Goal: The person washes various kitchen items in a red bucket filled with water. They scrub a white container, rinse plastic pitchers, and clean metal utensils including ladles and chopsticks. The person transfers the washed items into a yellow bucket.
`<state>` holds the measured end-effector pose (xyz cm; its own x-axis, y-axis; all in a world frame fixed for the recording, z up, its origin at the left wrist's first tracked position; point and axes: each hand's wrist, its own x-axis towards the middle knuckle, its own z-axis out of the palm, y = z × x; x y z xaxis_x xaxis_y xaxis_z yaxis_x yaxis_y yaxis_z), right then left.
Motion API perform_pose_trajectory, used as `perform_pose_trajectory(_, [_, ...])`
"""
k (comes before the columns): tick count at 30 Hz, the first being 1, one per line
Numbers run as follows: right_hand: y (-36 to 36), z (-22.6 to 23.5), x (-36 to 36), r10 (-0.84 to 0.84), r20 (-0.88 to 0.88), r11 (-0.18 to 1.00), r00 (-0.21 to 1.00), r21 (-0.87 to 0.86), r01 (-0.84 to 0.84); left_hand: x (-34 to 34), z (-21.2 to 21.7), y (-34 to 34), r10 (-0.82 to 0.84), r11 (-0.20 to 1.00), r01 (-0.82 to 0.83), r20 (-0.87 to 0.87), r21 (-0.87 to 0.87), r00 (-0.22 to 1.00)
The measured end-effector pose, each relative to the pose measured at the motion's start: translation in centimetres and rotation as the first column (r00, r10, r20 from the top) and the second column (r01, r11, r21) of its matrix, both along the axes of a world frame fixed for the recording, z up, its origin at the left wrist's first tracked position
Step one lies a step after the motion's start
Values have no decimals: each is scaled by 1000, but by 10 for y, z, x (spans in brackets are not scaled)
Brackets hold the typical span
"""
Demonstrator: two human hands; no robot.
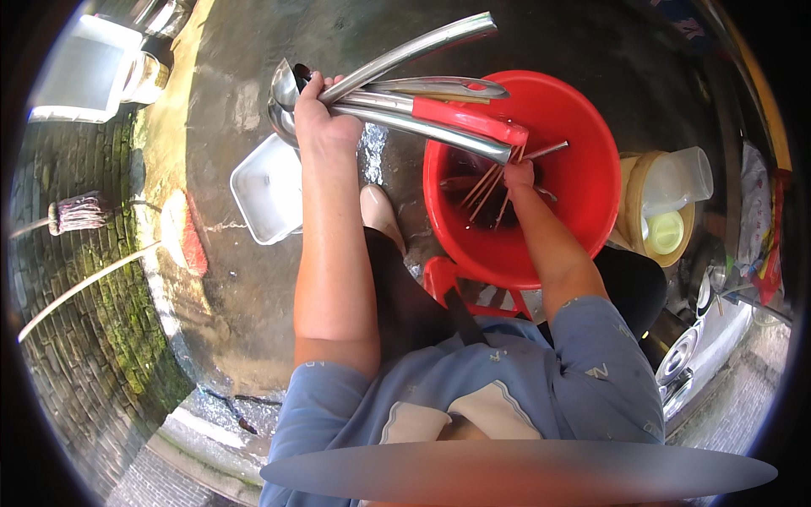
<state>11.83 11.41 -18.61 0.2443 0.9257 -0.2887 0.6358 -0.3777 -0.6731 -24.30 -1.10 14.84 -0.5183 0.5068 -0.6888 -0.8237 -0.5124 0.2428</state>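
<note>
My left hand [325,127] is closed around a bundle of metal ladles [410,55], held up left of a red tub [583,118]. Their bowls stick out on the left of the fist, and the long handles reach right over the tub's rim. One handle in the bundle is red [473,122]. Down inside the tub, my right hand [519,175] is closed on several thin chopsticks [483,188], which point down and to the left. A metal handle [547,150] pokes out beside that hand. What lies at the dark bottom is hard to make out.
A white rectangular tray [253,190] lies on the wet ground left of my knee. Right of the tub stands a tan bucket [629,198] holding plastic containers. A red stool [439,279] is below the tub. Two mops [76,213] lie near the brick paving on the left.
</note>
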Motion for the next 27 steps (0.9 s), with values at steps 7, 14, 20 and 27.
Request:
perform_pose_trajectory(7, [-17,160,-36,-30,-482,932,876,-330,-149,-5,5,-22,79,996,-80,-24,-31,997])
perform_pose_trajectory(14, [-31,254,-49,921,360,218,148,-162,-962,2,4,-16,47,999,-48,-20,-24,999])
perform_pose_trajectory(20, [-59,118,-40,790,511,-244,-338,-243,-939,-3,-4,-12,35,999,-35,3,-15,999])
perform_pose_trajectory(27, [-106,66,0,943,193,-48,-270,-726,-686,-1,4,-19,26,999,-26,-13,-43,1000])
